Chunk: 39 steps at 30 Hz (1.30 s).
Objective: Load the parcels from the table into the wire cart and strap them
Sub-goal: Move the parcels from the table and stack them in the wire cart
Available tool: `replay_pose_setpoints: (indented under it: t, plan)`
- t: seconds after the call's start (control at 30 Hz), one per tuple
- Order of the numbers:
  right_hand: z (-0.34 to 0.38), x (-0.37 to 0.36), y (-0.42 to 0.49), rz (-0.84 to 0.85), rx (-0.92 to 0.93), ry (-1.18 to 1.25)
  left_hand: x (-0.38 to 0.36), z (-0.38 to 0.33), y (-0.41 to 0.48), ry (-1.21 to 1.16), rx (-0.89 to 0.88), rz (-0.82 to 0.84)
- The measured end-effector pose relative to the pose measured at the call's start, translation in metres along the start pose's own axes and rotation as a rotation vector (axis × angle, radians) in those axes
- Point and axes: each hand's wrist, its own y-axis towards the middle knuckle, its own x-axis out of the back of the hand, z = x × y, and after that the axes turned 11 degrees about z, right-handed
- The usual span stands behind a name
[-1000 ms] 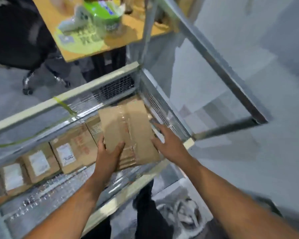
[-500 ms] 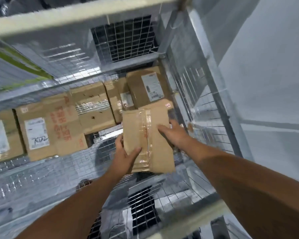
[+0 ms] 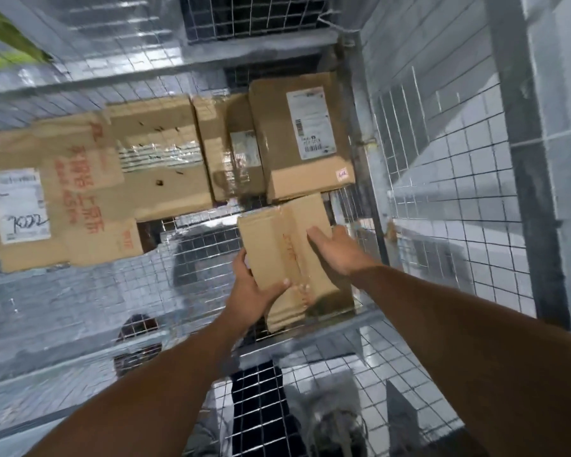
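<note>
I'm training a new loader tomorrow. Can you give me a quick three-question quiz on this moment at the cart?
1. True or false: the left hand grips the small parcel with its thumb on top.
2. Where in the wire cart is that parcel? A) near right corner B) far left corner C) on top of the other boxes
3. Fill in: the right hand rests with straight fingers on the parcel's ___ face.
Key: 1 true; 2 A; 3 top.
</note>
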Motion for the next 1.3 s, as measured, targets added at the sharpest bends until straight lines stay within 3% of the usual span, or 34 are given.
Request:
replay_pose_setpoints:
  t: [0.13,0.23,0.33,0.47,0.83,1.03,1.17,1.3]
  plan:
    - [0.001,-0.007,0.016,-0.198,0.081,0.007,-0.003,-0.003,0.030,0.019,-0.043,-0.010]
    - [-0.012,-0.012,0.021,-0.270,0.200,-0.319,-0.001,0.000,0.045,0.000,-0.068,0.025]
    - [-0.028,-0.011,0.031,-0.246,0.221,-0.561,-0.001,0.007,0.051,0.010,-0.099,0.020]
    - [-0.044,-0.009,0.054,-0.174,0.250,-0.616,-0.014,0.019,0.054,0.050,-0.169,-0.100]
    - [-0.065,0.013,0.080,-0.104,0.471,-0.377,-0.033,0.028,0.050,-0.117,-0.127,-0.273]
    - [-0.053,0.024,0.067,-0.132,0.466,-0.202,-0.033,0.029,0.042,-0.273,-0.011,-0.176]
    - [-0.048,0.024,0.060,-0.207,0.460,-0.190,-0.041,0.022,0.049,-0.128,-0.037,-0.101]
    - [-0.057,0.026,0.061,-0.267,0.333,-0.444,-0.052,0.011,0.073,0.050,-0.066,-0.074]
